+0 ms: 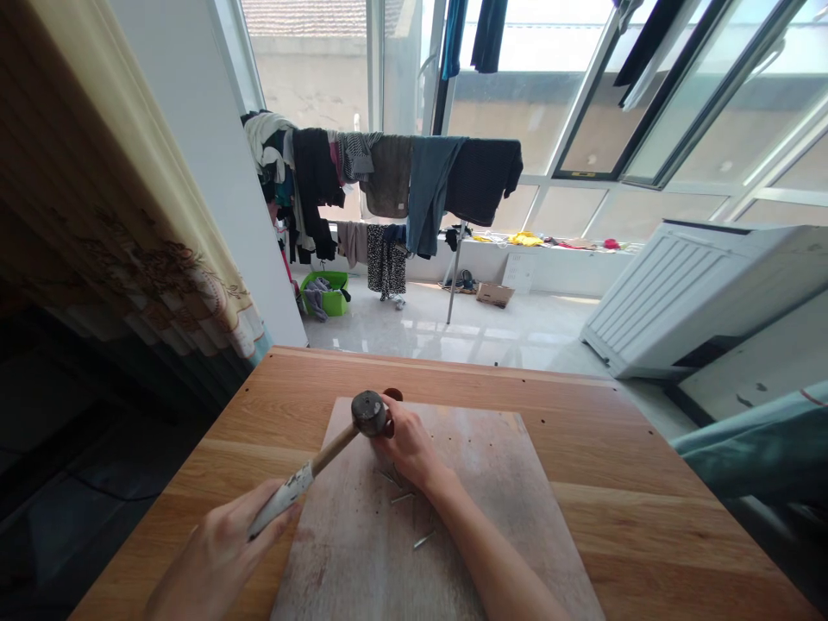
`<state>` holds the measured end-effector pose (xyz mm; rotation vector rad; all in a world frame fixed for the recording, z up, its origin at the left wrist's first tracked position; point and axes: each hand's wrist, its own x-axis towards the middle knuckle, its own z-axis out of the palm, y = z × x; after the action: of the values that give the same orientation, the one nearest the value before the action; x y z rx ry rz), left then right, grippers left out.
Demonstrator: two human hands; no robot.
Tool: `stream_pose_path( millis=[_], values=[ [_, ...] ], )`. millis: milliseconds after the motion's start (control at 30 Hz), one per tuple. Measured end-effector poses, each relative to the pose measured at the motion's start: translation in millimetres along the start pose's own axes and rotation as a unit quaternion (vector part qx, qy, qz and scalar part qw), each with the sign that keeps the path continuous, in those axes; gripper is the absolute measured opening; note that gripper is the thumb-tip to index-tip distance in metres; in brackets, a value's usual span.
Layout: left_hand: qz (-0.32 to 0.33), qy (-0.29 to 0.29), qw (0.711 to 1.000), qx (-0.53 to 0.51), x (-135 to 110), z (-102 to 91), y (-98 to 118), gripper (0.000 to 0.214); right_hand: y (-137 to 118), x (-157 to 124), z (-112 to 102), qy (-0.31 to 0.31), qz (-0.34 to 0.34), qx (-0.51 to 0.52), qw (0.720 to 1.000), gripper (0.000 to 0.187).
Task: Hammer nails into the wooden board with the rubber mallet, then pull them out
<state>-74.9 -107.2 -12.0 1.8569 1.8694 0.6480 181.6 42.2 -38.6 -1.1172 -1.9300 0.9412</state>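
Observation:
My left hand (pixel 216 552) grips the wooden handle of a hammer (pixel 323 457), whose dark head (pixel 370 412) is over the far edge of a worn wooden board (pixel 492 483). My right hand (pixel 404 444) rests on the board just right of the hammer head, fingers pinched together on something small that I cannot make out. A small reddish-brown object (pixel 393 395) peeks out behind the hammer head. Loose nails (pixel 402 498) lie on the board near my right wrist, one more nail (pixel 424 540) closer to me.
The board lies on a wooden table (pixel 608 448). A curtain (pixel 129 224) hangs at the left. Beyond the table are a drying rack with clothes (pixel 388 181), a green basket (pixel 329 293), a white slatted unit (pixel 686 285) and a teal cloth (pixel 756 444) at the right.

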Motion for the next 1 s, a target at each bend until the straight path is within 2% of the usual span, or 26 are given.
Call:
stream_pose_path(
  millis=[133, 267, 467, 733, 1000],
  values=[
    [0.002, 0.026, 1.0, -0.01, 2, -0.7, -3, 0.024, 1, 0, 2, 0.002, 0.004, 0.002, 1.0, 0.055],
    [-0.002, 0.016, 1.0, -0.007, 2, -0.8, -7, 0.024, 3, 1, 4, 0.001, 0.002, 0.001, 1.0, 0.058],
    [-0.014, 0.058, 0.998, -0.02, -3, -5.2, -5, 0.027, 1, 0, 3, -0.004, 0.006, 0.004, 1.0, 0.056],
    [-0.04, 0.03, 0.998, -0.044, -11, -8.1, 4, 0.028, -1, 0, 2, -0.004, 0.004, -0.004, 1.0, 0.056],
    [-0.088, 0.043, 0.993, -0.059, -19, -13.9, 6, 0.03, 3, 0, 5, 0.001, -0.002, -0.003, 1.0, 0.055]
  ],
)
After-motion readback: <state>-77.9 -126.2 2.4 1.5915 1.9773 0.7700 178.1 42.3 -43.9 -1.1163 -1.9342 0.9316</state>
